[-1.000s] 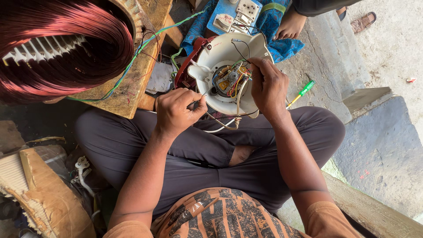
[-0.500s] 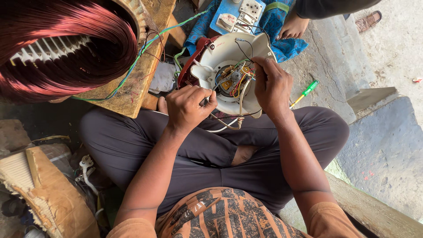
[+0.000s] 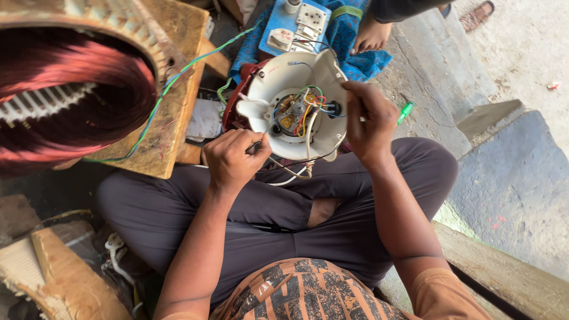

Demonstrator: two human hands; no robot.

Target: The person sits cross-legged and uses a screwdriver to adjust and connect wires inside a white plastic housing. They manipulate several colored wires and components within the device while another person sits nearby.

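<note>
A white round housing point(image 3: 274, 80) with a bundle of coloured wires point(image 3: 305, 109) in its middle rests over my crossed legs. My right hand point(image 3: 367, 121) grips its right rim, fingertips at the wire bundle. At the lower left rim, my left hand point(image 3: 232, 160) is closed around a thin dark tool point(image 3: 256, 146) whose tip points at the housing. White and dark cables hang from the housing's lower edge.
A large stator with red copper winding point(image 3: 65, 95) fills the upper left, on a wooden board point(image 3: 178, 71) with green and blue wires. Behind the housing lie a blue switchboard point(image 3: 296, 24) on blue cloth, another person's foot point(image 3: 373, 35) and a green screwdriver point(image 3: 404, 112). Concrete step point(image 3: 504, 172) at right.
My right hand has slid off the housing's middle to its right rim, uncovering the wiring. My left hand with the tool has dropped slightly toward the lower left rim.
</note>
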